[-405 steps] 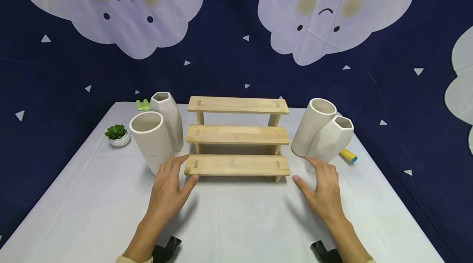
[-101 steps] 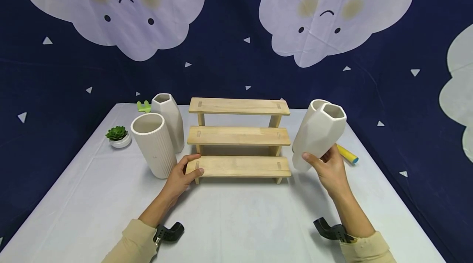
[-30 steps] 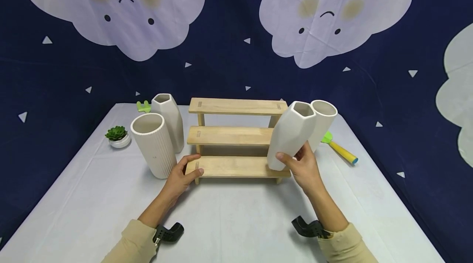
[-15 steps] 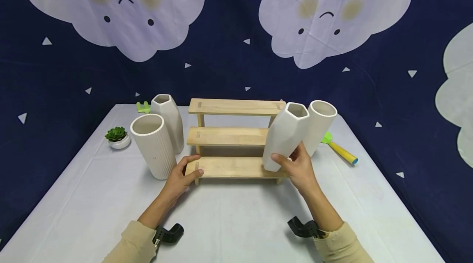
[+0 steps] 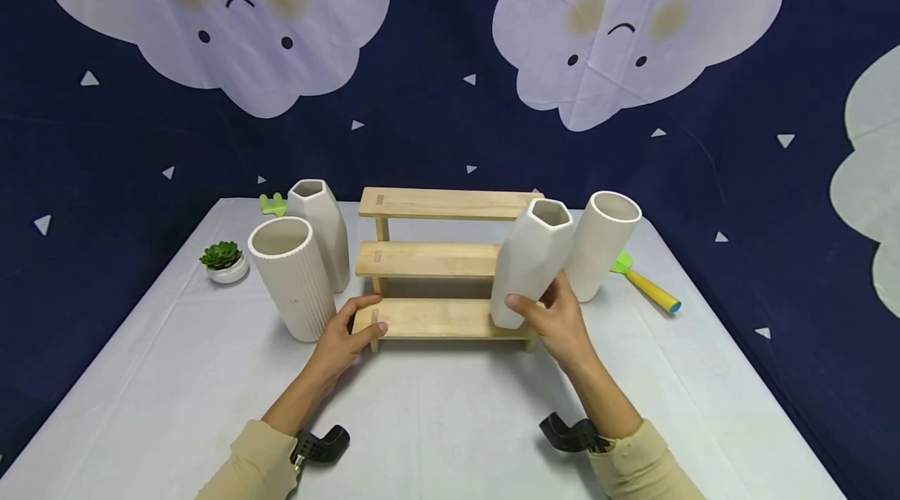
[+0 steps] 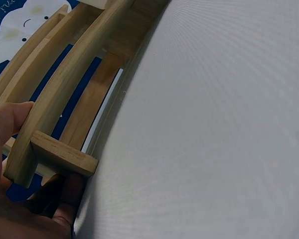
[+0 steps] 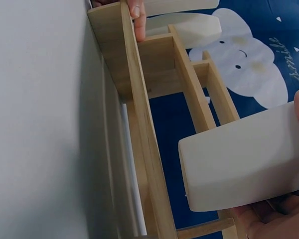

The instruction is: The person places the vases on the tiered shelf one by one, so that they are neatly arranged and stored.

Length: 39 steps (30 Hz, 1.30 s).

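Observation:
My right hand (image 5: 555, 319) grips a white faceted vase (image 5: 530, 258) low on its body, over the right end of the lowest board of a three-tier wooden stand (image 5: 429, 319). The right wrist view shows a gap between the base of this vase (image 7: 244, 159) and the front board (image 7: 147, 144). My left hand (image 5: 346, 334) holds the left end of that lowest board, thumb on one side and fingers (image 6: 72, 191) by the leg below it. A ribbed white vase (image 5: 295, 281) stands just beyond the left hand, with another faceted vase (image 5: 319, 234) behind it.
A round white vase (image 5: 601, 246) stands right of the stand, close behind the held vase. Further right lies a green-headed tool with a yellow handle (image 5: 652, 291). On the left are a small potted succulent (image 5: 223, 259) and a light-green pronged piece (image 5: 273, 204).
My right hand first took up the faceted vase from the right side, then carried it left over the lowest board, drifting slightly further left lately. My left hand took hold of the stand and stays there.

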{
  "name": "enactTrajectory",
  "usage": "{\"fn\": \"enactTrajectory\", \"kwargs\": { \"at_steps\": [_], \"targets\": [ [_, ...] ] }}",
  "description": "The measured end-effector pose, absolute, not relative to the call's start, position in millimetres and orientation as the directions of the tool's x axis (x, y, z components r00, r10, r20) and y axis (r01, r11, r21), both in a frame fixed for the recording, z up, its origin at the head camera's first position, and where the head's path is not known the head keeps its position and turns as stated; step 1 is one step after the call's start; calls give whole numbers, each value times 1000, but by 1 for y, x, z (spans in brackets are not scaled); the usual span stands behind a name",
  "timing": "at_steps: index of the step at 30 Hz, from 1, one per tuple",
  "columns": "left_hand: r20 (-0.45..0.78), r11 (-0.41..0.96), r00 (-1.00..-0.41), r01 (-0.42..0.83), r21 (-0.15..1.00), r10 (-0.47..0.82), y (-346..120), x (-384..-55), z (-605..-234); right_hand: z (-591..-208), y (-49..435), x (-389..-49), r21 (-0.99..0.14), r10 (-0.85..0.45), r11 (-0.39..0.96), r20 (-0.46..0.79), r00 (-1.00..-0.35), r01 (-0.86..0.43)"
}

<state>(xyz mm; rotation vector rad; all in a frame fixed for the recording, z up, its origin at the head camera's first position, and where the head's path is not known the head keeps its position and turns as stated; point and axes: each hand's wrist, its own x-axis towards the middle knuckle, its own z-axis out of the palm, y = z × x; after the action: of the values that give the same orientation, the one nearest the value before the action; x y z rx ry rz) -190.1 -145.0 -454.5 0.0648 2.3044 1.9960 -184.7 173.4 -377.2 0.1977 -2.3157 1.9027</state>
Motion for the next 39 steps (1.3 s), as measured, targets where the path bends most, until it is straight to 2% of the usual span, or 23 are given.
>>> {"fn": "enactTrajectory", "kwargs": {
  "at_steps": [39],
  "targets": [
    [-49,140,-995,-36,989,92,-144,-190,-454,-384,160,-189,-961,-70,193,189,-980,-199]
  ]
}}
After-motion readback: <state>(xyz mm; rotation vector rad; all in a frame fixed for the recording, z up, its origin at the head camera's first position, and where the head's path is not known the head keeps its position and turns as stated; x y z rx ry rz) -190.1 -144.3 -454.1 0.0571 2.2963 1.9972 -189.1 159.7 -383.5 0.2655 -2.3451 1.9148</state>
